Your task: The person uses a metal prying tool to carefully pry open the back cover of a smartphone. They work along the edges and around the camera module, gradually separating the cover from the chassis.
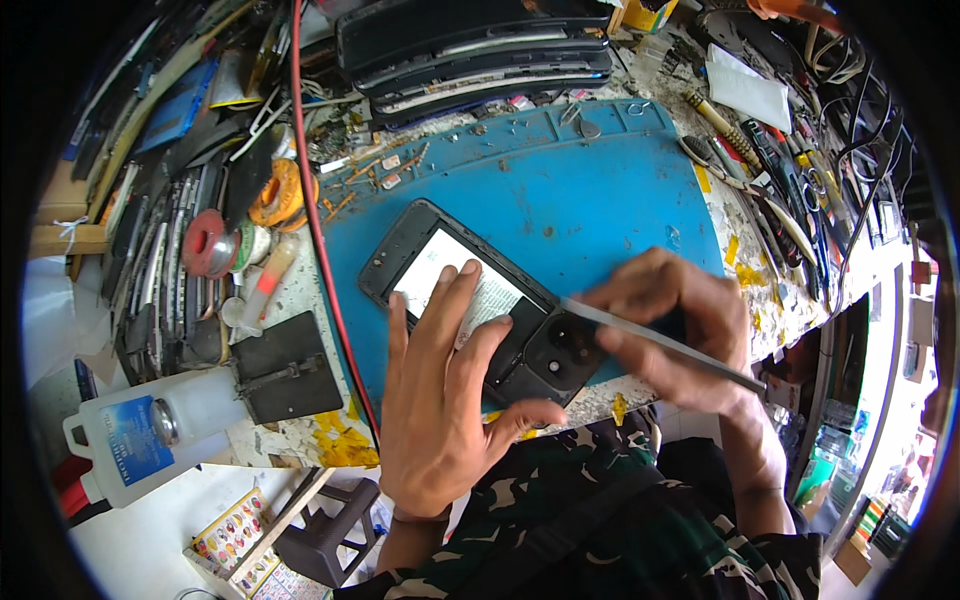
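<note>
A dark phone (405,244) lies slanted on the blue work mat (590,205). Its inside shows, with a white printed label (440,263) and a dark camera section (552,362) at the lower right end. Across the label and the phone's near side my left hand (440,410) rests with spread fingers, pressing lightly or just touching; which, I cannot tell. Over the camera end, my right hand (690,325) pinches a long thin grey tool (665,343). Its pale end points left toward the phone's edge, and its dark end sticks out to the right. Motion blurs the right fingers.
A red cable (307,170) runs down the mat's left side. Solder spools (208,245), a plastic bottle (130,440) and a black flat piece (285,368) crowd the left. Stacked phone parts (475,60) stand at the back. Pliers and hand tools (790,185) fill the right.
</note>
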### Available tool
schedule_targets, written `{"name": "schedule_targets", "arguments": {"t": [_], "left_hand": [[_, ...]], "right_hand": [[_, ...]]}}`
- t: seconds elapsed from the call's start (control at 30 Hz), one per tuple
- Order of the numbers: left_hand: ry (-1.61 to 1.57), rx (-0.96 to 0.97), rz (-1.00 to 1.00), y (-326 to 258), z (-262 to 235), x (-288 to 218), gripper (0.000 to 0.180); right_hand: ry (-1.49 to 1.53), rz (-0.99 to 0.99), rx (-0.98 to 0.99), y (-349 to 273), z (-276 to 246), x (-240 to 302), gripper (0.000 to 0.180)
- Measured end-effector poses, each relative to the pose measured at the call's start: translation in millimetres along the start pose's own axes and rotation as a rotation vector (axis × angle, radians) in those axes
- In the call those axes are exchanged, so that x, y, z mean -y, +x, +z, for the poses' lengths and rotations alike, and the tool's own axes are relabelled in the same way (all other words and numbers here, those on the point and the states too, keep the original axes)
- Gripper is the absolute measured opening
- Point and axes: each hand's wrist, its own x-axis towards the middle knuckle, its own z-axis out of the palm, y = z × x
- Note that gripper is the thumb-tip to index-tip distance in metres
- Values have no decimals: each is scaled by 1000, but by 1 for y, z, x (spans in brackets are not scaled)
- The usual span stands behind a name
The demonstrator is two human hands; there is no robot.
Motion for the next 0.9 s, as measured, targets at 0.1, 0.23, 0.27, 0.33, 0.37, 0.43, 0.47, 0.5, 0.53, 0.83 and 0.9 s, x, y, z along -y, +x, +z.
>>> {"name": "schedule_targets", "arguments": {"t": [0.1,0.23,0.27,0.33,0.37,0.43,0.47,0.5,0.53,0.83,0.9], "left_hand": [[-56,-236,120,-6,-1,-3,40],[-91,-248,227,-10,-2,-7,32],[-114,-238,239,-12,-3,-9,33],[-206,-192,263,-16,-6,-14,32],[-273,-155,275,-19,-8,-18,31],[-386,-66,218,-28,-11,-27,27],[-405,-44,184,-31,-10,-30,26],[-432,-41,162,-34,-10,-32,26],[-453,-7,140,-35,-11,-32,25],[-309,489,579,-25,16,-49,49],[-297,379,483,-25,10,-48,50]], "right_hand": [[-34,-206,161,-7,0,6,19],[99,-257,258,-20,5,6,17],[163,-267,270,-23,5,4,17],[271,-263,346,-26,3,-3,15],[389,-291,385,-26,3,-6,14],[466,-306,468,-27,-3,-9,14],[488,-302,529,-29,-8,-9,14],[566,-292,488,-29,-12,-8,13],[574,-274,377,-32,-17,-6,12],[-502,-183,-200,-29,-21,-9,17],[-539,-164,-166,-26,-13,-8,21]]}}
